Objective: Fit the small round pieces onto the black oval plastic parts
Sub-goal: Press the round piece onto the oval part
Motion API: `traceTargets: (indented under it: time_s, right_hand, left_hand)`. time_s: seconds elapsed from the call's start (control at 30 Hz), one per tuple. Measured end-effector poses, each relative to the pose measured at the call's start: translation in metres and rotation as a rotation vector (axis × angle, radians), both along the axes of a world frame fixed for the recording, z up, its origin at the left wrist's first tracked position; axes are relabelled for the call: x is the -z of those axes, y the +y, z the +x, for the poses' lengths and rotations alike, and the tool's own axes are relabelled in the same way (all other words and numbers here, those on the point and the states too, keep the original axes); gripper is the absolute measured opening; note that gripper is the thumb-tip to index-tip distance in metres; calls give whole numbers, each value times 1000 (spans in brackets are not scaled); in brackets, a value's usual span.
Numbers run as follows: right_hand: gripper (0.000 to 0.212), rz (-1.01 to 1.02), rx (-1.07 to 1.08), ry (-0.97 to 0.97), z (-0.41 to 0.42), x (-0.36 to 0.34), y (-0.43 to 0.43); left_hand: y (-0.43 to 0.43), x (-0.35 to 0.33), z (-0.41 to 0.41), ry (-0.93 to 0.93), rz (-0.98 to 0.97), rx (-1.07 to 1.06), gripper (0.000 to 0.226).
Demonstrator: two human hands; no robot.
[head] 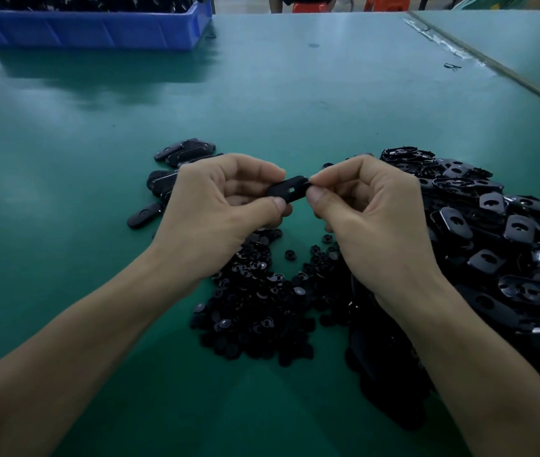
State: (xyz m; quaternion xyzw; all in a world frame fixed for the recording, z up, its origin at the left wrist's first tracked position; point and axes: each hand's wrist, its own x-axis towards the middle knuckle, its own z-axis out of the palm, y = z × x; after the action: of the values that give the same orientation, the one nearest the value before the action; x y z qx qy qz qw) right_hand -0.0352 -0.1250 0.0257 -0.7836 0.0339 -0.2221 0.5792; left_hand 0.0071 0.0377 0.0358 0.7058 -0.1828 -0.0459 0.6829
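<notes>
Centrally, the green table (64, 159) carries all the parts. A blue bin (97, 31) stands at its far left corner, filled with dark parts too small to tell apart.

A large heap of black oval parts (509, 242) lies on the table to the right. Many show a keyhole-shaped opening in a flat face; others lie with the hollow rimmed side up. A smaller heap of small round pieces (262, 308) lies near the front, between the two forearms. A small group of oval parts (183, 153) lies apart on the left, smooth side up.

The left hand (219, 206) and the right hand (371, 212) are raised above the table, close together, with fingers curled. Each hand pinches one end of the held oval part (290, 189) between thumb and forefinger. The left hand grips the left end; the right hand grips the right end.

The held oval part is black and elongated, tilted slightly, with a small opening visible near its middle. Whether a round piece is seated in it cannot be told.
</notes>
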Motion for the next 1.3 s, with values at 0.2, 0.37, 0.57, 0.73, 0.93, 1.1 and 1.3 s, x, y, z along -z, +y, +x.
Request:
traceTargets:
  time_s: [0.2,0.37,0.57,0.73,0.93,1.1,1.3]
  right_hand:
    - [10,-4,-16,-19,-1,-2,-1]
    - [14,-55,-29,-38,-3,-4,2]
    - [16,-86,-14,-39,-4,-3,2]
    - [17,-186,-2,-62,-7,-4,3]
    - [13,-258,11,-64,-10,-5,7]
    - [15,-324,-56,-38,-10,-7,6]
    - [15,-279,-88,-15,-9,-6,3]
  left_hand:
    - [-1,-1,-2,24,-48,8,24]
    - [-2,-2,-4,14,-45,12,23]
    - [-4,-2,-5,-35,-14,9,27]
    - [-3,-2,-5,-68,20,-11,29]
    - [-4,2,-3,-58,49,-39,29]
    - [-2,5,0,-6,10,-33,23]
    - [-2,5,0,77,-58,13,19]
